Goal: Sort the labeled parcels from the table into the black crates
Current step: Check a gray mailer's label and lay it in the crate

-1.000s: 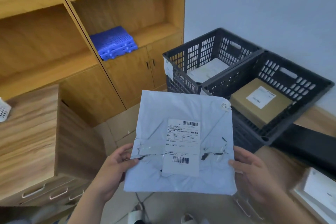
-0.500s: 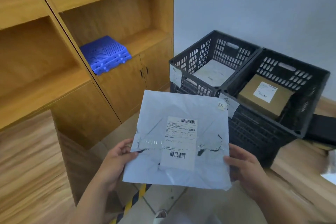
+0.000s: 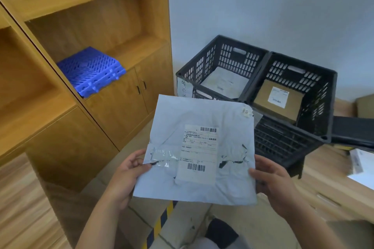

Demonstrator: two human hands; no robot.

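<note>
While both hands keep their hold on the white mailer (image 3: pixel 199 151), the view has drawn nearer to the two black crates than it was a second ago, and the low wooden desk once at the left has slid out of the picture. The left hand (image 3: pixel 125 176) grips the mailer's left edge, thumb on top near the torn tape; the right hand (image 3: pixel 271 180) grips the right edge, thumb across the front. The mailer is held in the air, label up, just in front of the crates, its far edge overlapping their near rims in the view. The left crate (image 3: pixel 194 70) holds a flat pale parcel (image 3: pixel 224 82) on its floor. The right crate (image 3: pixel 327 95), touching it side by side, holds a brown cardboard box (image 3: pixel 261 97) with a white label. A blue slatted tray (image 3: pixel 91 70) sits on the wooden shelf (image 3: pixel 129 54) at left.
</note>
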